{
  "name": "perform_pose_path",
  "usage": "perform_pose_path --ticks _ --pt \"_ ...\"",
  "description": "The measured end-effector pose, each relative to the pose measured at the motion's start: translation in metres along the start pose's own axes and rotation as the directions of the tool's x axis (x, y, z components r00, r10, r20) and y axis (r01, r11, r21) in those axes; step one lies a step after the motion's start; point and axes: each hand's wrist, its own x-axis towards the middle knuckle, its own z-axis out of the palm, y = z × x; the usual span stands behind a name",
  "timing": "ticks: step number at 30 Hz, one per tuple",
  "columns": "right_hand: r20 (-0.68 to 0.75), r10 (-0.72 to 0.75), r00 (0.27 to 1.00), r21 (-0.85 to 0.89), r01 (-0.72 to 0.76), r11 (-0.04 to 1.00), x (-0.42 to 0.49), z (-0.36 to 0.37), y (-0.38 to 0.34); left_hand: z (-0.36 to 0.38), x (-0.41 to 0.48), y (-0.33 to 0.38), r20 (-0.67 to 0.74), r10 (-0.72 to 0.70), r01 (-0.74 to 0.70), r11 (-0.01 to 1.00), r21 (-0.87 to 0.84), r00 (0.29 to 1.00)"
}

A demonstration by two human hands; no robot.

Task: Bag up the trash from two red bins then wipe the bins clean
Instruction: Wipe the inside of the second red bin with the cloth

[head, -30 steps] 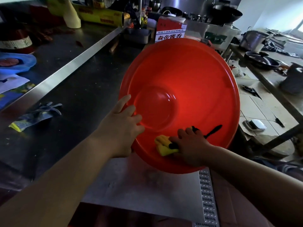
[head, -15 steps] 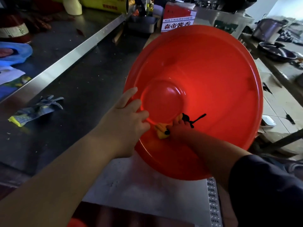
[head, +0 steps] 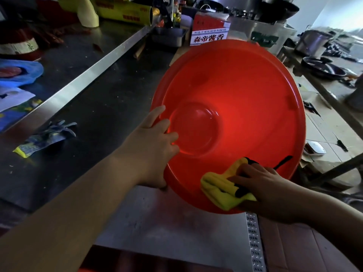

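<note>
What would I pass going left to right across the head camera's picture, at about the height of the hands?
Grey work glove → left hand gripping the red bin → yellow cloth → right hand holding it → small white object.

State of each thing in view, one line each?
red bin: tilted, mouth toward camera, no trash inside
yellow cloth: bunched, pressed on the bin's inner wall near the rim
left hand: grips the bin's rim
right hand: holds the cloth against the bin
work glove: lying flat on the counter
</note>
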Motion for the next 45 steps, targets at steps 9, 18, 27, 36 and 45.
perform_pose_path --ticks 9,18,27,36,45 --pt "0.050 0.131 0.990 -0.130 -0.124 0.984 0.140 0.037 0.016 0.003 -0.004 0.001 -0.049 0.012 -0.014 0.999 -0.040 0.999" --pt "0.166 0.243 0.956 -0.122 -0.225 0.967 0.213 0.046 0.016 0.015 -0.004 -0.003 -0.154 -0.012 -0.005 0.994 -0.108 0.988" --pt "0.005 0.039 0.999 -0.137 -0.038 0.990 0.088 0.002 0.005 0.007 -0.008 0.000 -0.052 -0.076 0.070 0.992 -0.102 0.996" --pt "-0.414 -0.123 0.902 -0.229 0.028 0.973 -0.004 0.013 0.024 0.005 -0.014 -0.004 -0.045 -0.082 0.075 0.988 -0.136 0.996" --pt "-0.482 -0.107 0.870 -0.100 0.067 0.993 0.031 0.048 0.000 -0.009 -0.018 -0.017 -0.039 -0.052 0.053 0.998 0.028 0.998"
